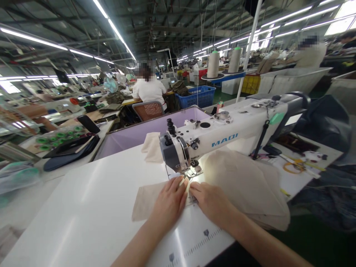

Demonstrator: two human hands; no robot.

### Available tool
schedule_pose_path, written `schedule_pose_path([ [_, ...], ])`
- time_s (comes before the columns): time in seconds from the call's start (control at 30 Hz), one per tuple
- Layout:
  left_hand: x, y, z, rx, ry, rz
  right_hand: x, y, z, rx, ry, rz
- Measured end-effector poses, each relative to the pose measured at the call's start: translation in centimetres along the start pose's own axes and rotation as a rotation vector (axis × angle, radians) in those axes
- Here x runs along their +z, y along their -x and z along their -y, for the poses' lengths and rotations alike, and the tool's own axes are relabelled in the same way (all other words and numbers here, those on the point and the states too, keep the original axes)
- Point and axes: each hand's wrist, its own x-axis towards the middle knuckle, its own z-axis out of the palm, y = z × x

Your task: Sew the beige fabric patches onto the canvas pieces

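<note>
A white sewing machine (222,135) has a lit needle area with its presser foot (191,173) down near the table. My left hand (172,198) rests on a beige fabric piece (144,202), fingers together and gripping it just in front of the foot. Close beside it, my right hand (213,202) is closed, its fingertips pinching the fabric near the needle plate. The exact edge between the fingertips is hidden. To the right, under the machine arm, lies a pile of beige fabric (244,185). Another beige piece (152,146) lies behind the machine head.
The white table (91,207) has a printed ruler at its front edge. Yellow-handled scissors (294,166) lie at the right. Behind stand a lilac bin (122,142), a blue crate (196,97) and thread cones (213,65). A person in white (150,91) sits ahead.
</note>
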Motion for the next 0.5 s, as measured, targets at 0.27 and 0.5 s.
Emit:
schedule_pose_path([
  [0.27, -0.2, 0.1, -0.2, -0.012, -0.005, 0.016, -0.1, -0.2, -0.2, -0.026, 0.015, -0.007],
  [0.5, -1.7, 2.0, -1.5, 0.114, 0.051, 0.073, 0.3, 1.3, -0.1, -0.059, 0.041, -0.025],
])
